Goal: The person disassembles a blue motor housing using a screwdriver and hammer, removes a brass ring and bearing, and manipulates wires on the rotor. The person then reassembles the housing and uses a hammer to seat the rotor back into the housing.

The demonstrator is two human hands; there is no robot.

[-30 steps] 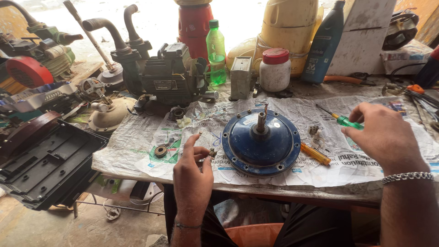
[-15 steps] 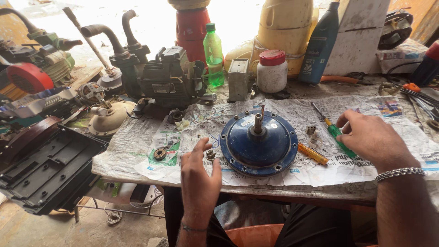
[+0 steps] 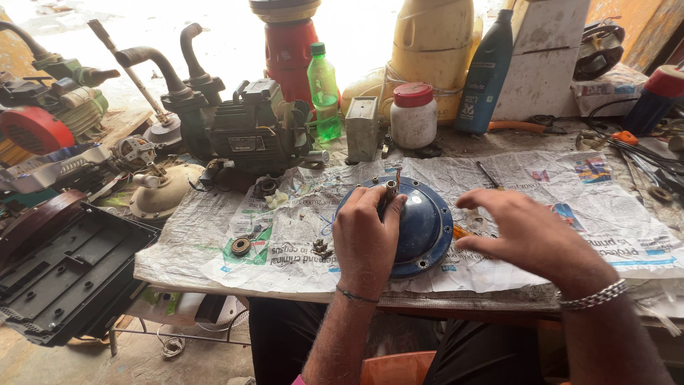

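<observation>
Landmark: blue domed metal cover (image 3: 420,224), round, flanged, lying on spread newspaper (image 3: 570,214) in the middle of the workbench (image 3: 456,303).
Left hand (image 3: 365,239): rests on the near left side of the blue cover, fingers curled up around the upright shaft (image 3: 391,187) that rises from its centre; thumb and fingertips pinch the shaft near its top.
Right hand (image 3: 531,232): just right of the blue cover, fingers spread and slightly bent, holding nothing; its fingertips hover over the cover's right rim, and whether they touch cannot be told.
Wrists: thin dark band on the left, metal chain bracelet (image 3: 593,294) on the right.
Small parts: a dark ring bearing (image 3: 241,246) and a cluster of small nuts (image 3: 321,248) lie on the newspaper left of the blue cover.
Orange-handled tool (image 3: 462,232): beside the cover's right edge, mostly hidden under the right hand.
Behind the cover: a grey metal box (image 3: 362,128), a white jar with a red lid (image 3: 413,114), a green bottle (image 3: 325,93) and a dark pump motor (image 3: 249,128).
Far left of the cover: a black plastic housing (image 3: 64,271), below the bench edge.
</observation>
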